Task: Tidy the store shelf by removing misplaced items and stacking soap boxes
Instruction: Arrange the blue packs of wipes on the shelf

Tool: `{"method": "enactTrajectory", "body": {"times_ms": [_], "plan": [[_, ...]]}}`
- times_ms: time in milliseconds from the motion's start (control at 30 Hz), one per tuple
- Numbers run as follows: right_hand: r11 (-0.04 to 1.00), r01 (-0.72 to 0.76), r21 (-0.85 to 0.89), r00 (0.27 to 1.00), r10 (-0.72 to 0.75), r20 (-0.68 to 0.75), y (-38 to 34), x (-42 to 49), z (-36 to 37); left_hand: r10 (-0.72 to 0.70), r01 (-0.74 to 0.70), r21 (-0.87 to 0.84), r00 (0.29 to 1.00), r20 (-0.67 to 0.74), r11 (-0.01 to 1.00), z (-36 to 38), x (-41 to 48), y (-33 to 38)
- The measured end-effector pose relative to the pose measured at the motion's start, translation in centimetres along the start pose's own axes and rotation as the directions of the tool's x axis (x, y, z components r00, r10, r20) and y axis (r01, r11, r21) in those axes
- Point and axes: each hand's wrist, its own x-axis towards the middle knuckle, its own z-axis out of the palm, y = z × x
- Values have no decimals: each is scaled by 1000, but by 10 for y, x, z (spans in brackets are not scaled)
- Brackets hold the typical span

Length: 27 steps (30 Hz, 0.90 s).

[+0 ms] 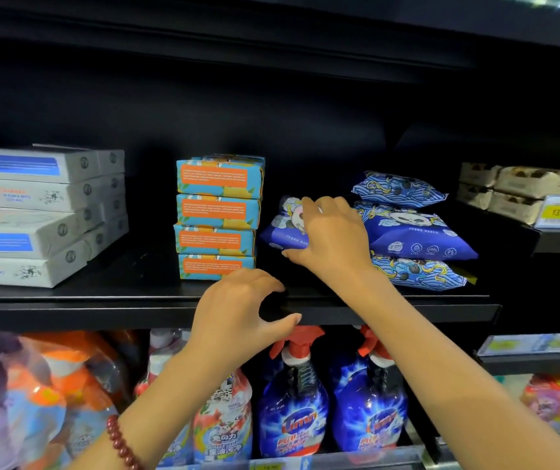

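View from a head-worn camera, looking at a dark store shelf (102,310). In the middle of the shelf stands a neat stack of four blue and orange soap boxes (217,215), one directly on top of another. To the left, well apart from it, white soap boxes (44,212) are piled in several uneven stacks, some with blue labels.

The right hand (331,235) reaches onto the shelf just to the right of the blue and orange stack. Its fingers curl over the top of a blue packet (283,230) printed with a cartoon panda, and the thumb presses under the packet's lower edge, so the packet is held firmly. The packet is tilted; whether it still touches the shelf cannot be told. It sits between the soap stack and a pile of three similar blue packets (417,232) on the right.

The left hand (237,310) hovers in front of the shelf's edge, below the soap stack. Its fingers and thumb are spread in a loose C shape and hold nothing. A red bead bracelet (121,442) circles its wrist.

Further right lie beige boxes (512,191) above a yellow price tag (559,212). On the shelf below stand two blue spray bottles (292,405) with red triggers.
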Motion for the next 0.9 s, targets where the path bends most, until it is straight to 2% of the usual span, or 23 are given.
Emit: {"method": "enactTrajectory", "body": {"times_ms": [133,267,467,633,900], "plan": [[999,51,-16,991,-53,-125,6,2,-18,-9,9,7,999,33,1000,-2,1,1],[996,79,45,986,-71,-148,33,0,-44,2,-2,5,998,56,1000,-3,5,5],[987,6,162,999,0,-41,98,-10,-68,13,-8,-39,992,127,999,5,22,22],[980,-41,193,999,43,-5,140,-14,-71,42,-37,-34,986,160,999,16,34,32],[939,21,343,984,-81,159,162,-3,-67,5,4,-68,991,132,998,21,39,31]]}}
